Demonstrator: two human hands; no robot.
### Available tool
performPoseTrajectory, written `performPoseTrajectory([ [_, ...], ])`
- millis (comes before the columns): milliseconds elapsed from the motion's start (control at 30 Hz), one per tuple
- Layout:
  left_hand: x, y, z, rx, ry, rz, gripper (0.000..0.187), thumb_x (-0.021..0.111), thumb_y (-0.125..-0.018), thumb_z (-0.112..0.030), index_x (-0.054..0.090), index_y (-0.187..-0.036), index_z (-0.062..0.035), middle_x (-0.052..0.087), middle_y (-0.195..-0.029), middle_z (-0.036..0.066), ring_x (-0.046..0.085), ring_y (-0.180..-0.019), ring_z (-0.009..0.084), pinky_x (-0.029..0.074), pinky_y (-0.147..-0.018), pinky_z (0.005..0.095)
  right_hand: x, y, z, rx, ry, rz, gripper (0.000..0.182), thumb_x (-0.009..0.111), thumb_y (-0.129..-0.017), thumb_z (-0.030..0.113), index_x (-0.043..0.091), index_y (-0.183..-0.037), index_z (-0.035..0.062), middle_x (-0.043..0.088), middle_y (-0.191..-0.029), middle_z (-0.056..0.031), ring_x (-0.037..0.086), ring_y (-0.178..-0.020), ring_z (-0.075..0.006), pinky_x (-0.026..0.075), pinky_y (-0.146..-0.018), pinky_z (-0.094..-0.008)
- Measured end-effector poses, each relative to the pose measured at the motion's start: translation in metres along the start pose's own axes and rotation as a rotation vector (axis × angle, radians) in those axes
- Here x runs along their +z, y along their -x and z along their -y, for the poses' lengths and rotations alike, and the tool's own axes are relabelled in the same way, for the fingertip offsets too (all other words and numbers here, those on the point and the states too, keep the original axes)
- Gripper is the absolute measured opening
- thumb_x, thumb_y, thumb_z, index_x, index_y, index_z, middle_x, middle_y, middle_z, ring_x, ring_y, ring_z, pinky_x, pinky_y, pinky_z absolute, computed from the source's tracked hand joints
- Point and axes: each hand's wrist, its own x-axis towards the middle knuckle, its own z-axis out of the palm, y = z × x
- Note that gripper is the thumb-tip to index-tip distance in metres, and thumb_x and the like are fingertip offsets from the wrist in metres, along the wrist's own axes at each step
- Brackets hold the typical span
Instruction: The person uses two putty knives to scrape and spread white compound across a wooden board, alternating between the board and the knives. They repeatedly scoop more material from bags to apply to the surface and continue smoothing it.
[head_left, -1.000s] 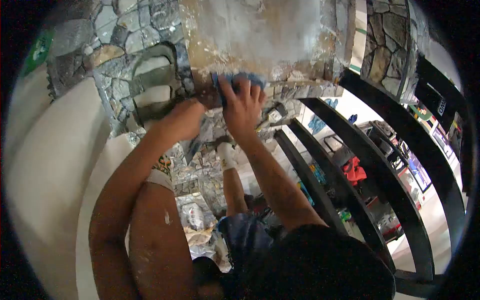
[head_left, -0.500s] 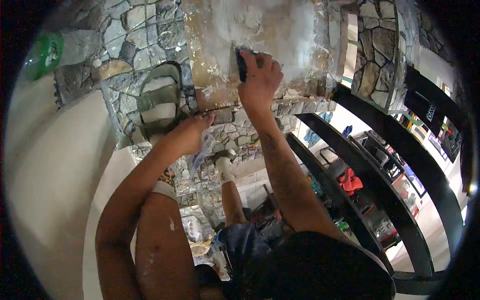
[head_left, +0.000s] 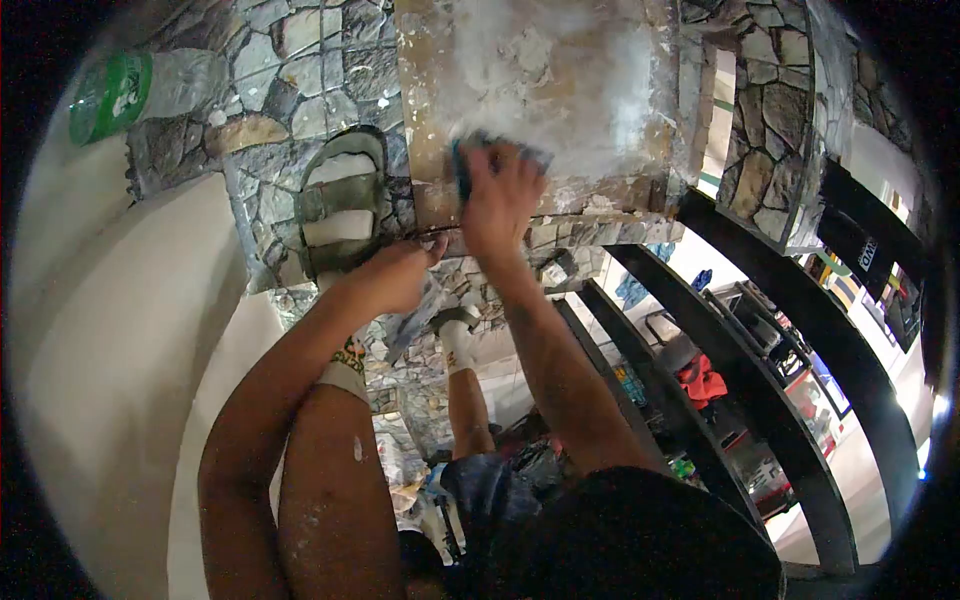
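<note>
My right hand [head_left: 492, 200] presses a dark, flat sanding pad [head_left: 535, 158] onto the whitish-smeared wooden board [head_left: 560, 110], near its lower left part. Motion blurs the fingers and the pad. At the board's front edge, my left hand [head_left: 398, 277] rests with its index finger touching the rim and its other fingers curled. Just under that hand hangs a thin greyish sheet [head_left: 412, 318], perhaps plastic; whether the fingers grip it is hard to make out. Beside the board, to the left, is my sandalled foot [head_left: 342, 205] on stone-patterned tile.
A plastic bottle with a green label [head_left: 125, 97] lies at the upper left by a cream wall [head_left: 110, 320]. Black curved bars [head_left: 740, 350] run along the right side. Beyond them sits clutter with a red cloth [head_left: 703, 382]. My other foot [head_left: 457, 322] stands lower down.
My right hand has slid the pad down and slightly left across the board, toward its front edge. The view has shifted a little; the left hand stays at the rim.
</note>
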Motion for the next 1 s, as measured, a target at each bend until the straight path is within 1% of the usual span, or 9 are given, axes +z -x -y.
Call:
performPoseTrajectory([
  [100,0.028,-0.013,0.024,0.138,-0.027,-0.168,0.073,0.053,-0.066,0.007,0.039,-0.137,-0.0032,0.059,-0.106,0.028,0.059,-0.098,0.0405,0.048,-0.084,0.0444,-0.013,-0.010,-0.005,0.109,-0.012,-0.039,0.051,0.064,-0.066,0.006,0.060,-0.114,0.0227,0.053,-0.107,-0.0071,0.049,-0.095,-0.0296,0.037,-0.080,-0.0438],
  [200,0.011,-0.005,0.012,0.084,-0.038,-0.072,0.076,0.055,-0.066,0.005,0.036,-0.139,-0.0039,0.059,-0.106,0.027,0.059,-0.099,0.0403,0.048,-0.085,0.0445,-0.020,0.031,0.001,0.054,-0.087,0.004,0.053,0.065,-0.064,0.005,0.059,-0.114,0.0232,0.053,-0.108,-0.0074,0.049,-0.095,-0.0309,0.037,-0.080,-0.0446],
  [300,-0.031,0.006,-0.025,-0.080,0.038,0.131,0.071,0.050,-0.066,0.009,0.037,-0.136,-0.0031,0.055,-0.119,0.026,0.056,-0.106,0.0398,0.046,-0.093,0.0450,-0.011,0.055,0.015,0.054,-0.126,0.056,0.052,0.064,-0.063,0.005,0.058,-0.112,0.0202,0.054,-0.107,-0.0082,0.050,-0.095,-0.0321,0.037,-0.079,-0.0452],
  [333,-0.019,0.001,-0.012,-0.099,0.052,0.155,0.080,0.051,-0.067,0.008,0.029,-0.142,-0.0081,0.054,-0.120,0.025,0.057,-0.104,0.0404,0.046,-0.091,0.0459,-0.011,0.051,0.017,0.076,-0.137,0.065,0.051,0.064,-0.063,0.005,0.058,-0.111,0.0187,0.054,-0.106,-0.0086,0.050,-0.095,-0.0324,0.037,-0.078,-0.0453],
  [500,0.016,-0.008,0.016,0.025,-0.056,0.025,0.080,0.054,-0.070,0.000,0.025,-0.144,-0.0066,0.057,-0.112,0.027,0.058,-0.101,0.0401,0.048,-0.088,0.0425,0.008,-0.061,-0.011,0.183,0.044,-0.162,0.030,0.059,-0.067,0.003,0.054,-0.095,0.0111,0.055,-0.098,-0.0090,0.050,-0.092,-0.0306,0.035,-0.077,-0.0447],
  [600,0.027,-0.016,0.026,0.096,-0.074,-0.016,0.083,0.054,-0.070,-0.002,0.020,-0.145,-0.0040,0.058,-0.108,0.028,0.057,-0.101,0.0404,0.047,-0.088,0.0415,-0.007,-0.070,-0.018,0.132,0.066,-0.209,0.026,0.057,-0.067,0.002,0.052,-0.091,0.0114,0.054,-0.093,-0.0082,0.050,-0.090,-0.0299,0.035,-0.075,-0.0445],
  [800,0.025,-0.014,0.031,0.203,-0.001,-0.069,0.087,0.056,-0.066,0.000,0.019,-0.145,-0.0034,0.056,-0.108,0.028,0.056,-0.100,0.0418,0.046,-0.089,0.0421,-0.007,0.012,0.002,0.008,-0.100,0.053,0.020,0.054,-0.068,0.000,0.052,-0.085,0.0086,0.053,-0.088,-0.0111,0.051,-0.083,-0.0320,0.036,-0.070,-0.0446],
  [933,0.014,-0.013,0.020,0.067,-0.057,0.075,0.071,0.054,-0.071,-0.008,0.032,-0.138,0.0003,0.044,-0.136,0.023,0.049,-0.118,0.0365,0.040,-0.102,0.0387,0.016,-0.070,-0.014,-0.003,-0.073,-0.209,0.019,0.054,-0.066,0.000,0.051,-0.083,0.0063,0.053,-0.084,-0.0127,0.051,-0.079,-0.0337,0.037,-0.067,-0.0454],
  [1000,0.013,-0.009,0.018,0.116,-0.015,0.000,0.075,0.053,-0.066,-0.001,0.032,-0.138,0.0000,0.053,-0.111,0.026,0.054,-0.101,0.0413,0.045,-0.091,0.0413,0.007,-0.090,-0.016,0.061,-0.091,-0.206,0.019,0.055,-0.065,-0.001,0.051,-0.083,0.0061,0.053,-0.083,-0.0124,0.052,-0.079,-0.0336,0.038,-0.067,-0.0455],
])
